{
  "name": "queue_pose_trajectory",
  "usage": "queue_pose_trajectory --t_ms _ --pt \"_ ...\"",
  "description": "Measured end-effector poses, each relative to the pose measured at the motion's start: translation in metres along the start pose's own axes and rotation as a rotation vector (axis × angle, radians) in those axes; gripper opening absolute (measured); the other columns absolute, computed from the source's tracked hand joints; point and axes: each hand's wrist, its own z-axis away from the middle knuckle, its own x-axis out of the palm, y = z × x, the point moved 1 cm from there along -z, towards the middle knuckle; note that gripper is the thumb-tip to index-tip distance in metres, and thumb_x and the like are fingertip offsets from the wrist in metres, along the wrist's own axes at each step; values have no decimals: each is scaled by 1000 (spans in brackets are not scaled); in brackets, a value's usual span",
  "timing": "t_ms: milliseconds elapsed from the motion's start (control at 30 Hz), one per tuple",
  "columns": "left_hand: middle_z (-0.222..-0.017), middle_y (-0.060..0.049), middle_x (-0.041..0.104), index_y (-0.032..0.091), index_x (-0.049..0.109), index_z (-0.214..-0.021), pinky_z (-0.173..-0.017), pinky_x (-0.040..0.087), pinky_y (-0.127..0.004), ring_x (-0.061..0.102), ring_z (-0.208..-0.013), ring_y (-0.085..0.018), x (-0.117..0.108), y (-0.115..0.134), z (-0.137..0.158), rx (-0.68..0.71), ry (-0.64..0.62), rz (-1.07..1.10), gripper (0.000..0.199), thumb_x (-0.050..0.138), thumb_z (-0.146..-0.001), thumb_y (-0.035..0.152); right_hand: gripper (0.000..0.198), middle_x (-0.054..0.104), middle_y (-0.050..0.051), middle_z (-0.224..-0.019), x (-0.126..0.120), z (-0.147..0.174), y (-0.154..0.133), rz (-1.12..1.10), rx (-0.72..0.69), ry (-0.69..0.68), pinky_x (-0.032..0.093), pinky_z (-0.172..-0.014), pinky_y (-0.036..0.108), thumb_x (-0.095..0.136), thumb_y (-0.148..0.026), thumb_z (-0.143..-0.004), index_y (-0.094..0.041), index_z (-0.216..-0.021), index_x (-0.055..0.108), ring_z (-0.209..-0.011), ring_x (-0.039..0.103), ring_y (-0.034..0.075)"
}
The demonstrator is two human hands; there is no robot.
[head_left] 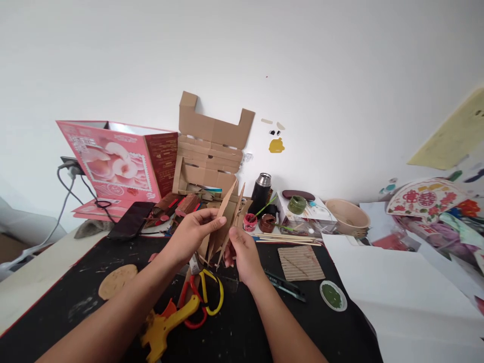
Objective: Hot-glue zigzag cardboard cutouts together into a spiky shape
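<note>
My left hand (202, 229) pinches a tall, pointed piece of brown cardboard (227, 201) between thumb and fingers. On its other side my right hand (244, 252) closes round a second upright strip of the same cardboard (238, 209). The pieces stand close together over the middle of the table, their tips pointing up; whether they are joined low down I cannot tell. Just below the hands lie scissors with red and yellow handles (214, 297). Nearer to me is a yellow glue gun (166, 327). A dark green utility knife (285, 286) rests right of my right hand.
A pink box (121, 166) and an opened cardboard box (212, 131) stand at the back. A black thermos (260, 194), paint jars (267, 223) and wooden sticks (287, 239) are behind my hands. Corrugated cardboard (301, 263) and a lid of green paint (333, 296) lie right; a round disc (118, 282) lies left.
</note>
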Motion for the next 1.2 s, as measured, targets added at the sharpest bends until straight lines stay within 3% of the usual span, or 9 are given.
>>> queue_pose_trajectory --t_ms 267,400,733,967,1200 --pt "-78 -2 76 18 79 -84 -68 54 -25 68 -70 -17 1 -5 2 -4 -67 -28 37 91 -75 52 63 50 -10 -45 -6 -1 -9 -15 -32 64 30 -33 19 77 -82 -77 -23 -77 54 -33 42 8" --pt "-78 -5 78 18 80 -94 -64 60 -33 72 -64 -23 7 -3 6 -89 -153 23 44 89 -74 56 59 46 -13 -45 -5 -1 -12 -8 -81 49 27 -32 17 79 -76 -81 -24 -80 51 -30 40 7" --pt "-76 -5 78 16 80 -101 -59 61 -34 74 -59 -24 10 -8 5 -74 -142 1 48 87 -76 57 60 43 -15 -45 -2 -2 -6 4 -86 86 26 -31 18 76 -77 -81 -25 -80 47 -29 37 6" --pt "-96 -6 81 20 80 -106 -75 59 -30 74 -83 -22 0 -8 0 -15 -42 -27 47 91 -75 53 56 53 -8 -47 -7 -2 -8 -13 -39 47 29 -35 21 75 -77 -83 -25 -81 54 -35 43 10" --pt "-91 -7 79 18 82 -105 -76 59 -32 74 -84 -24 -4 -5 3 -82 -76 -19 49 90 -75 56 56 47 -13 -43 -7 -1 -14 18 -61 16 31 -34 20 78 -75 -81 -25 -87 54 -31 39 9"
